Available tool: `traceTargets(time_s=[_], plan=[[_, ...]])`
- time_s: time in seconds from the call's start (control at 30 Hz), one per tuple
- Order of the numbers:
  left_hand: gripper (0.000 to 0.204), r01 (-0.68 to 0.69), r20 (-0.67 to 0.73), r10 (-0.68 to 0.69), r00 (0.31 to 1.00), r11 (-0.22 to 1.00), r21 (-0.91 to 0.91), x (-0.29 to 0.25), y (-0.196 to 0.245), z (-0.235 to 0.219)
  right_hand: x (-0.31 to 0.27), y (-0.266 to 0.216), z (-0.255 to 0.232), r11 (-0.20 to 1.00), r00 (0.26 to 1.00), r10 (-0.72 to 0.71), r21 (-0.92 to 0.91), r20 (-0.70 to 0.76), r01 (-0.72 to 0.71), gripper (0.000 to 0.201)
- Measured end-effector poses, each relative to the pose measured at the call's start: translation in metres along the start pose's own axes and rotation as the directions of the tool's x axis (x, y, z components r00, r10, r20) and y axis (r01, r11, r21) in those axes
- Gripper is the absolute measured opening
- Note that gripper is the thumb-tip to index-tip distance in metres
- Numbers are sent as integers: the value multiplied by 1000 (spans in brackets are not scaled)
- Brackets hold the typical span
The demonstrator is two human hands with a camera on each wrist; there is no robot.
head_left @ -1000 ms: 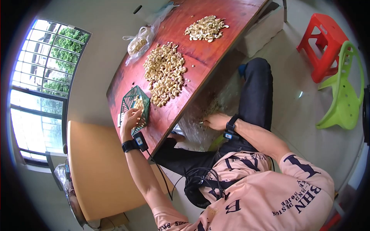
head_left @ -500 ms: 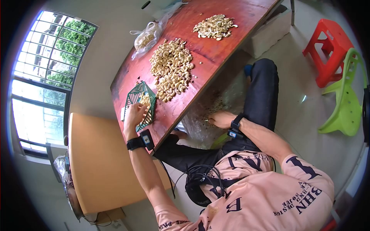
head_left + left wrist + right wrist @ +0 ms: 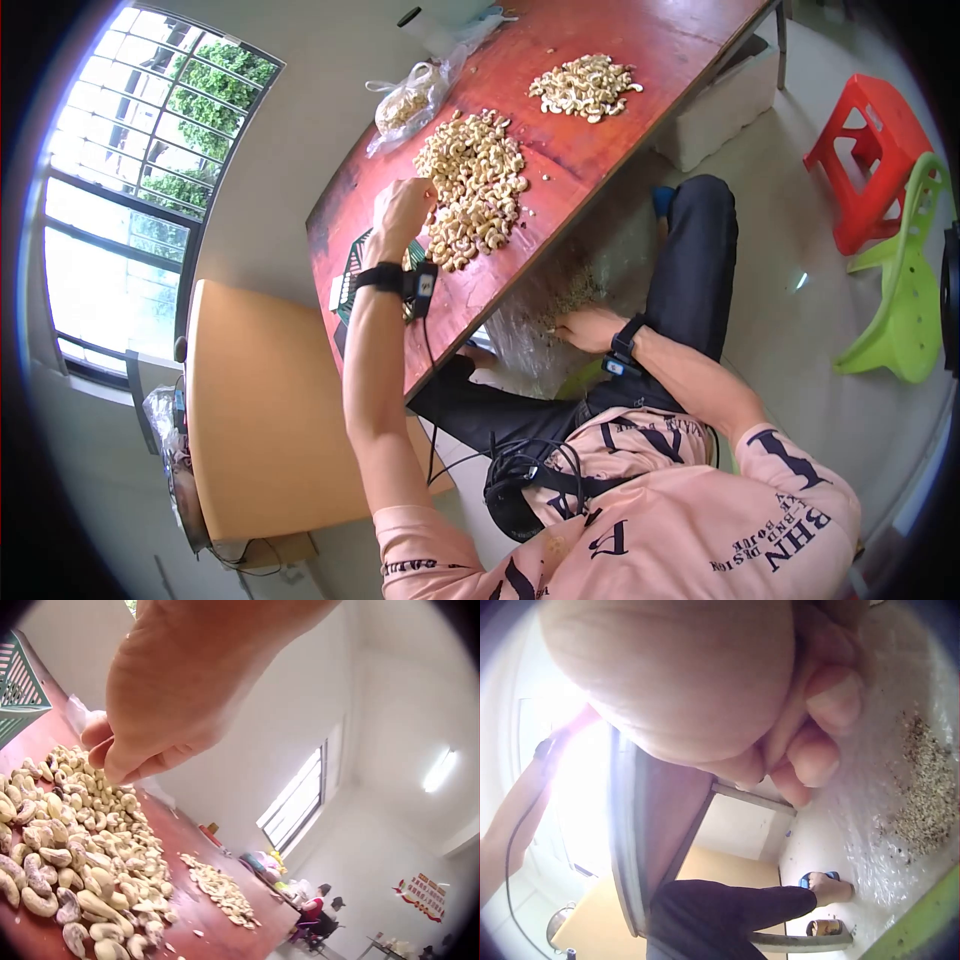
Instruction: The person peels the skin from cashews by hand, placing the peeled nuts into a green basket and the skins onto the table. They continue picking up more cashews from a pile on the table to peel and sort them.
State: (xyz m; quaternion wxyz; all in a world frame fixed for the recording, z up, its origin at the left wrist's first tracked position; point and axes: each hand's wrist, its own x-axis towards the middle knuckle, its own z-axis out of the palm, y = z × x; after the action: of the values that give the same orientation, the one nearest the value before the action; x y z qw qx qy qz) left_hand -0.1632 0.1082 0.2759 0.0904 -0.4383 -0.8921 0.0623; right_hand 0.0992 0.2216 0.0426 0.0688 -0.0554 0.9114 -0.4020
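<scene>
My left hand (image 3: 400,212) is over the table at the left edge of a large pile of cashews (image 3: 475,195), with its fingers bent and close together. In the left wrist view its fingertips overlap the far side of the heap; I cannot tell whether a nut is between them. A green slatted plastic basket (image 3: 354,262) stands just behind that hand, partly hidden by the wrist. Beside the table's front edge, my right hand (image 3: 590,330) is low by the knee, fingers curled, with a small pale thing (image 3: 744,784) at the fingertips.
A smaller cashew pile (image 3: 588,88) lies farther along the red table (image 3: 560,190), and a clear bag of nuts (image 3: 405,110) near the wall. Crumbly scraps (image 3: 928,795) cover a plastic sheet (image 3: 851,840) below. A red stool (image 3: 845,215) and a green chair (image 3: 900,290) stand right.
My left hand has left the basket and moved forward and right to the large pile. The right hand stays low beside the table. The head view has shifted slightly.
</scene>
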Motion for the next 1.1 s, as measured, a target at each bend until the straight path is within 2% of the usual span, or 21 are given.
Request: traceTargets(time_s=[0.07, 0.13, 0.2, 0.27, 0.3, 0.4, 0.43, 0.47, 0.57, 0.67, 0.73, 0.77, 0.8, 0.87, 0.93, 0.97, 1.0, 1.07, 1.1], plan=[[13, 80, 23, -81, 996, 996, 48, 19, -16, 26, 0, 1, 1, 1000, 1000, 5, 18, 4, -5, 31], [14, 131, 46, -130, 990, 991, -27, 26, -20, 38, -1, 2, 0, 998, 1000, 24, 52, 17, -25, 31], [14, 210, 190, -198, 962, 976, -47, 34, -21, 50, -3, 3, 2, 999, 999, 13, 44, -33, -11, 31], [16, 132, 90, -127, 988, 990, -55, 38, -25, 62, -2, 3, 8, 998, 997, 33, 50, -64, -30, 31], [17, 100, 45, -97, 994, 993, -55, 35, -26, 64, -3, 1, 7, 999, 999, 39, 24, -28, -38, 32], [21, 107, 110, -90, 990, 981, -162, 36, -32, 60, -2, -5, 4, 1000, 998, 6, -12, 56, -5, 33], [23, 134, 187, -102, 977, 976, -170, 36, -31, 53, -2, -6, 5, 1000, 999, -2, -8, 46, 3, 33], [23, 138, 190, -105, 976, 976, -166, 37, -35, 53, -1, -8, 7, 1000, 999, -11, -7, 39, 11, 32], [24, 142, 234, -64, 970, 933, -332, 36, -49, 50, -3, -16, 0, 999, 998, -32, 17, 46, 31, 31], [23, 242, 311, -117, 943, 882, -404, 34, -46, 50, -3, -21, 2, 1000, 997, -21, 12, 79, 20, 30], [21, 82, 187, -12, 982, 926, -370, 33, -49, 59, -2, -25, 3, 1000, 993, 1, 6, 114, -2, 32], [21, 94, 188, -31, 982, 939, -330, 36, -49, 63, -3, -27, 2, 1000, 995, -3, 30, 97, 0, 32], [20, 121, 171, -56, 984, 909, -400, 35, -45, 66, -1, -30, 5, 999, 996, 2, 40, 93, -5, 32], [16, 108, 143, -72, 987, 959, -263, 40, -44, 71, -3, -27, 4, 999, 994, 21, 22, 104, -23, 32], [12, 221, 192, -175, 966, 940, -258, 42, -39, 55, -4, -32, 0, 1000, 998, 16, 2, 65, -16, 31], [12, 220, 205, -164, 965, 933, -286, 44, -48, 55, -5, -32, -2, 999, 999, -16, 52, 33, 15, 31], [13, 151, 200, -88, 976, 933, -328, 46, -58, 52, -6, -33, -1, 992, 999, -49, 113, -3, 49, 30], [14, 113, 189, -31, 982, 891, -440, 45, -65, 37, -7, -34, -1, 991, 999, -25, 132, 25, 22, 30], [15, 126, 167, -57, 984, 887, -444, 44, -65, 32, -6, -33, -3, 991, 999, -13, 136, 39, 8, 30]])
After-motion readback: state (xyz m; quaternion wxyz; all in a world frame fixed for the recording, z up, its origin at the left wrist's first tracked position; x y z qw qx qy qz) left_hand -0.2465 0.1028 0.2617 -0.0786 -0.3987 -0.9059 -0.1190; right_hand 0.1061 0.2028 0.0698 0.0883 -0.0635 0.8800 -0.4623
